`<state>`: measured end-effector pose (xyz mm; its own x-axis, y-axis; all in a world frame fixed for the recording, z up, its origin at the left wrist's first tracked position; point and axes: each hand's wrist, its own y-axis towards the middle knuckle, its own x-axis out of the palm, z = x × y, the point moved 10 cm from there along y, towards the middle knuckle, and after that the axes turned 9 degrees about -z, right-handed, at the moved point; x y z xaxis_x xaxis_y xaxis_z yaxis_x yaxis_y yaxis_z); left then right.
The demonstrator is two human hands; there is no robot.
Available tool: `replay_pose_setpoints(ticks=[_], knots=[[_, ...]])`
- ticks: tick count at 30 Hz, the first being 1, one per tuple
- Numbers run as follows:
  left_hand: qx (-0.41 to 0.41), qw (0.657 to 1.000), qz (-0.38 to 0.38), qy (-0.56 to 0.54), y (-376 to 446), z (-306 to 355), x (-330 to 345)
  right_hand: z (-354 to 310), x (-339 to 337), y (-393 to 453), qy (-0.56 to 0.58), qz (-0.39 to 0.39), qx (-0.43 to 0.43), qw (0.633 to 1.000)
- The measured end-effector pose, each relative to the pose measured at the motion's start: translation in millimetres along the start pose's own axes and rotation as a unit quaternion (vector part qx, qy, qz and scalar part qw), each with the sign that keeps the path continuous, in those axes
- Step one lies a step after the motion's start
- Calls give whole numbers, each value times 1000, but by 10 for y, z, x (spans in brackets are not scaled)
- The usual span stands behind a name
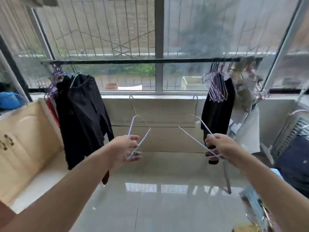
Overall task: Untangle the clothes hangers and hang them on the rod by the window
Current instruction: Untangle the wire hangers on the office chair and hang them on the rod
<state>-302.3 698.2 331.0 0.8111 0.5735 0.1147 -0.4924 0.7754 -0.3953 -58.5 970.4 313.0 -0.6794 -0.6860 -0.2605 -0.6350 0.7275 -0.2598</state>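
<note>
Each hand gripped one hanger — left hand [128,146] its hanger [139,131] at seven o'clock, right hand [219,146] its hanger [199,129] at five — hooks apart, below the rod [150,61]; better to lift them singly.

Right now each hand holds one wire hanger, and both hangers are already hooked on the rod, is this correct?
Not quite. In the head view the left hand and right hand each hold one hanger, but both hang below the rod, not hooked on it.

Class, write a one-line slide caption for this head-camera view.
Left hand and right hand each hold one wire hanger below the window rod.
</note>
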Motion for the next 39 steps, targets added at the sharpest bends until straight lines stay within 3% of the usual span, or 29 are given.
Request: replay_pose_setpoints(ticks=[7, 12, 16, 22, 26, 34, 39], knots=[[101, 993, 44, 30, 1341, 1077, 1077, -516, -1151, 1053, 37, -3, -19, 999], [103, 992, 64, -33, 1900, 1261, 1291, -480, -1254, 1543, 93, -38, -16, 995], [109, 989, 75, -62, 2299, 1420, 1450, -456, -1377, 1814, 86, -5, -18, 996], [141, 986, 68, -49, 2879, 1853, 1467, -1556, -1512, 2560, 79, 33, -88, 992], [149, 986, 55, -39, 3238, 2087, 1363, -1954, -1520, 3150, 76, 57, -64, 993], [154, 987, 30, -37, 3749, 2192, 1355, -1453, -1729, 3805, 37, 125, 3, 991], [183, 982, 34, -23, 3845, 2230, 1487, -1371, -1770, 3839, -58, 128, 0, 990]])
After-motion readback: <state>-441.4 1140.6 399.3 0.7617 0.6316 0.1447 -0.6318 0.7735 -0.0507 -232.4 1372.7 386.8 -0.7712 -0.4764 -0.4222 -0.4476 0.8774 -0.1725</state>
